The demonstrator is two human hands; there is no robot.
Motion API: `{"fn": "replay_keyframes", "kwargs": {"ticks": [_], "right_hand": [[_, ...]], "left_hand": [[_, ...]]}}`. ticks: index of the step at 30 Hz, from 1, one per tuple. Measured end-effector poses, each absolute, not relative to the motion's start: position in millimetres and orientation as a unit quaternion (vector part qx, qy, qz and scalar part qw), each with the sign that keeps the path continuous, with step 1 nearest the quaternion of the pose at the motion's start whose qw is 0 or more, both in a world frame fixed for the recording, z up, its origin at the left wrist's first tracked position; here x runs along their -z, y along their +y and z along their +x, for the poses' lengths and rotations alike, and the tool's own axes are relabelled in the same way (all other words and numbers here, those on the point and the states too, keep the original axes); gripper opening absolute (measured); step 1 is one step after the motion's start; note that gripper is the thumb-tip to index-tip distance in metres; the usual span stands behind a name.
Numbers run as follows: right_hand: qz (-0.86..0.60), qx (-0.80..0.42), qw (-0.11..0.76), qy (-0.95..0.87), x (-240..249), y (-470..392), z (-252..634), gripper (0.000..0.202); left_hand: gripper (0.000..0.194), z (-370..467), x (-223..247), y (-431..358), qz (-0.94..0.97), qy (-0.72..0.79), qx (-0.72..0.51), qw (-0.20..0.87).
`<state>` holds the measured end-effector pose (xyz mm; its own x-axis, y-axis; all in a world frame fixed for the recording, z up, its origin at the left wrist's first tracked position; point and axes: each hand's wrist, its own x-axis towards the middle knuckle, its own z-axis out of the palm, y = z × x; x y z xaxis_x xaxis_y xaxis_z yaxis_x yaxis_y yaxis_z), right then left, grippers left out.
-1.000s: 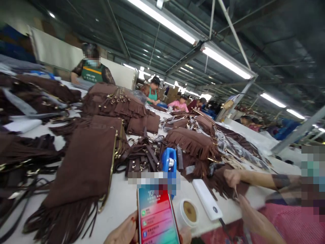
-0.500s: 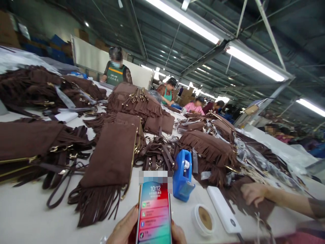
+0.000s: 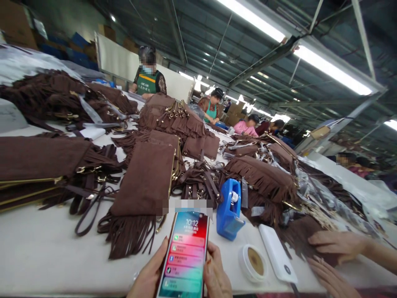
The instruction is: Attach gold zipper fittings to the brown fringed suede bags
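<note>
Here, at bottom centre, the left hand (image 3: pixel 149 275) and right hand (image 3: pixel 217 277) clasp a slim, rigid, likely slippery smartphone (image 3: pixel 185 256) by its long edges, fingers curled around it.

The phone (image 3: pixel 186 256) sits between the left hand (image 3: pixel 147 277) and right hand (image 3: pixel 217 275), at the near edge of the table (image 3: pixel 40 252). Behind it lies a fringed bag (image 3: pixel 141 194). To its right stand a tape dispenser (image 3: pixel 229 209), a small round tub (image 3: pixel 252 263) and a power bank (image 3: pixel 277 258), with a co-worker's hands (image 3: pixel 333 248) further right.
</note>
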<state>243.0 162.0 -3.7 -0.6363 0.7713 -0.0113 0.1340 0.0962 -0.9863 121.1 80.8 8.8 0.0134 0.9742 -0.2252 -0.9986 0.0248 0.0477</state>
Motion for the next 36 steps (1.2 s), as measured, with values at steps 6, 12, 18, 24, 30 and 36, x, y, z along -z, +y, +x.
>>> {"fn": "replay_keyframes", "kwargs": {"ticks": [6,12,18,24,30,36], "right_hand": [[-0.364,-0.576,0.275,-0.678,-3,158,238,0.051],[-0.327,-0.579,0.29,-0.688,-9,151,234,0.052],[-0.295,-0.684,0.296,-0.598,4,126,230,0.1],[-0.281,-0.698,0.321,-0.575,13,123,220,0.093],[-0.288,-0.715,0.343,-0.536,21,123,214,0.092],[-0.286,-0.689,0.357,-0.562,25,123,220,0.086]], "left_hand": [[0.053,118,-6,79,-0.044,0.095,-0.695,0.712],[0.052,119,-6,79,-0.07,0.139,-0.703,0.694],[0.047,117,-8,77,-0.085,0.189,-0.719,0.663],[0.035,118,-2,79,-0.093,0.227,-0.751,0.613],[0.036,119,0,82,-0.113,0.223,-0.754,0.607],[0.036,120,-2,83,-0.13,0.227,-0.75,0.607]]}}
